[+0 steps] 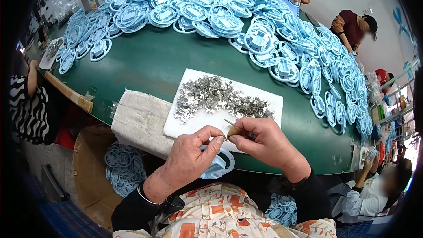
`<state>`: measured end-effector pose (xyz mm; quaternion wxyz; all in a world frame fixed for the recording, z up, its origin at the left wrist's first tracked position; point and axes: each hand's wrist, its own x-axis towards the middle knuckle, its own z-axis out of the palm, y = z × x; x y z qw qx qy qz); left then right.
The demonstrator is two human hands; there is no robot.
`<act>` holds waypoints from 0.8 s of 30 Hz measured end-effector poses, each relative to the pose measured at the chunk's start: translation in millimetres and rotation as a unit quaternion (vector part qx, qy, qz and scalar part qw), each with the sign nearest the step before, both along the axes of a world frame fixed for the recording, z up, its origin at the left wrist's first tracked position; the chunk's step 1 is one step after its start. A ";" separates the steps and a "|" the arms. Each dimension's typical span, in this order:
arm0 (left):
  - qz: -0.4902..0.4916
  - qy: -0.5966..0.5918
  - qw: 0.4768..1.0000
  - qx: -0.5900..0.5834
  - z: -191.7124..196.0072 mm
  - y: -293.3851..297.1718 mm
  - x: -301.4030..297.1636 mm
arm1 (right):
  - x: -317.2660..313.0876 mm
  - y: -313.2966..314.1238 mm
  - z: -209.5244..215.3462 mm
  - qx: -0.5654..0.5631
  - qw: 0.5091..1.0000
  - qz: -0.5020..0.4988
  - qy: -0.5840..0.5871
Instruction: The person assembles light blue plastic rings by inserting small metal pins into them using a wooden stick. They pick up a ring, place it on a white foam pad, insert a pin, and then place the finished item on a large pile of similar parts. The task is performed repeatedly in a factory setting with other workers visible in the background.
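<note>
Just over the near edge of the white foam board (pixel 275 103), my two hands meet at the fingertips. My left hand (pixel 187 156) is closed, thumb and forefinger pinched; whatever is between them is too small to make out. My right hand (pixel 269 145) is closed around a thin pointed metal tool (pixel 230 123), whose tip sticks out up and to the left. Under the fingers sits a light blue oval plastic ring part (pixel 218 167), partly hidden by my left hand. Small silver metal pieces (pixel 207 94) lie heaped on the foam board, beyond my hands.
Many blue ring parts (pixel 194 11) pile along the green table's (pixel 145 57) far and right sides. A worn white foam block (pixel 139 114) stands left of the board. A cardboard box (pixel 88 163) below holds more blue parts. Several people (pixel 359 28) sit or stand around the table.
</note>
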<state>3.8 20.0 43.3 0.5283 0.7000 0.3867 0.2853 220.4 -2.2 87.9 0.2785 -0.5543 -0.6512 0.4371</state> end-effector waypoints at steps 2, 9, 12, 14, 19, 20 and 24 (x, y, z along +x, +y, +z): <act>-0.018 0.005 1.000 0.006 1.2 0.6 1.3 | 5.1 -2.1 0.6 -0.041 0.999 -0.005 0.023; -0.027 -0.005 0.999 -0.024 -3.0 0.9 11.6 | 13.8 -12.2 -0.5 -0.072 0.994 -0.059 0.052; -0.037 -0.043 0.995 -0.088 -4.2 6.5 11.0 | 14.5 -23.9 -1.8 -0.013 0.993 -0.100 0.061; -0.031 -0.056 0.991 -0.118 -10.6 8.8 12.7 | 16.8 -33.3 -17.2 0.028 0.990 -0.110 0.082; -0.008 -0.051 0.993 -0.106 -21.8 8.8 17.4 | 8.5 -39.2 -34.3 0.100 0.989 -0.100 0.052; -0.002 -0.045 0.993 -0.107 -23.8 9.1 18.2 | 7.1 -38.6 -37.5 0.113 0.988 -0.097 0.047; 0.012 -0.038 0.994 -0.106 -24.2 10.4 20.4 | 2.8 -35.1 -48.9 0.150 0.984 -0.091 0.024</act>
